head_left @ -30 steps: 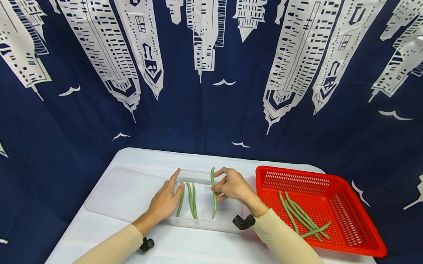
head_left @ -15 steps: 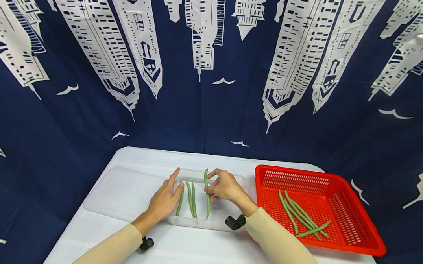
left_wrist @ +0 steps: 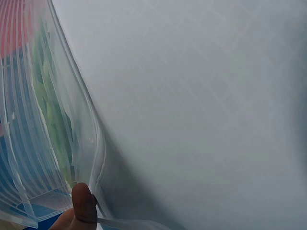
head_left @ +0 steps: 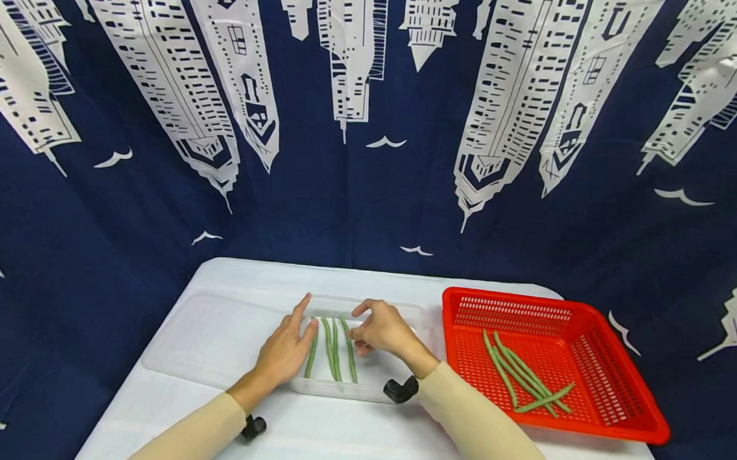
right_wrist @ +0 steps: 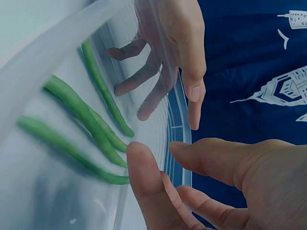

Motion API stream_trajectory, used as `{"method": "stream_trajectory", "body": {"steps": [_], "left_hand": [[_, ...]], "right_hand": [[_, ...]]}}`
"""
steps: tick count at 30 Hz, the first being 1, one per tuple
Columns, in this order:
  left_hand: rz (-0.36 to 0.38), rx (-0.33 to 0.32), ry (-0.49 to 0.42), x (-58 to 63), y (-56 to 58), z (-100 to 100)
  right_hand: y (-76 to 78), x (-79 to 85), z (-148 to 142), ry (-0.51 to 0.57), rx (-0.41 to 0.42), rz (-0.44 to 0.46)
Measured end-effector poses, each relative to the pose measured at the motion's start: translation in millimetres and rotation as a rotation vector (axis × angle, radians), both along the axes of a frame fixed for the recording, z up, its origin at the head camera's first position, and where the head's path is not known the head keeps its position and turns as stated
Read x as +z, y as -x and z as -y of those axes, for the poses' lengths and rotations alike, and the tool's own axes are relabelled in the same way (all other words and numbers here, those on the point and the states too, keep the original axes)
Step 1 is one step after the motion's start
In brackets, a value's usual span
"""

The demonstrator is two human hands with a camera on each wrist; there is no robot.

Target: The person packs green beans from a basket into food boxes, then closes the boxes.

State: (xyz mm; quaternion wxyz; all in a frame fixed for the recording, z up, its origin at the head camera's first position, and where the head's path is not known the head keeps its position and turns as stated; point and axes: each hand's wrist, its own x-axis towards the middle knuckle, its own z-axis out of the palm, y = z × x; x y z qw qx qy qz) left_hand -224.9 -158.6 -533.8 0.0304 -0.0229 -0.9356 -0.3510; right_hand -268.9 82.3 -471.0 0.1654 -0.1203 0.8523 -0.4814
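A clear plastic container (head_left: 355,390) sits mid-table, with several green beans lying in it in a row. My left hand (head_left: 286,350) rests on its left wall, index finger stretched toward the far side and thumb over the inside. Through that wall, some fingers (right_wrist: 132,81) of this hand show in the right wrist view. Over the container, my right hand (head_left: 381,329) is beside the rightmost green bean (head_left: 348,350). Its thumb and index finger are parted, with nothing between them. One end of that bean is right at a fingertip in the right wrist view.
A red plastic basket (head_left: 636,379) stands on the right of the white table (head_left: 310,433), holding several more green beans (head_left: 525,374). To the left of the container lies a flat clear lid (head_left: 209,336). Behind the table hangs a dark blue cloth (head_left: 345,208) printed with white buildings.
My right hand has moved left with a green bean, lowered it into the container beside the others and let it go. The left hand has stayed at the left wall.
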Motion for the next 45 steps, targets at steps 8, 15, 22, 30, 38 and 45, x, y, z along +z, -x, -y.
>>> {"method": "stream_trajectory", "body": {"steps": [8,15,22,30,38,45], "left_hand": [[0.001,0.007,0.006,0.2,0.4,0],[0.006,0.022,-0.015,0.8,-2.3,3],[0.006,0.028,-0.026,-1.1,-4.3,1],[-0.001,0.024,-0.022,-0.2,-4.4,2],[0.000,0.022,-0.021,-1.7,-4.4,0],[-0.003,0.022,-0.028,-2.2,-4.5,0]], "right_hand": [[-2.3,3.7,-4,-0.018,0.003,-0.014],[-6.1,16.5,-15,-0.027,0.000,-0.042],[-14.8,27.6,-35,-0.080,-0.039,-0.101],[-10.8,41.2,-69,-0.048,-0.052,-0.117],[-5.3,48.9,-110,-0.078,-0.065,-0.128],[-0.4,55.1,-145,-0.145,-0.081,-0.183]]}}
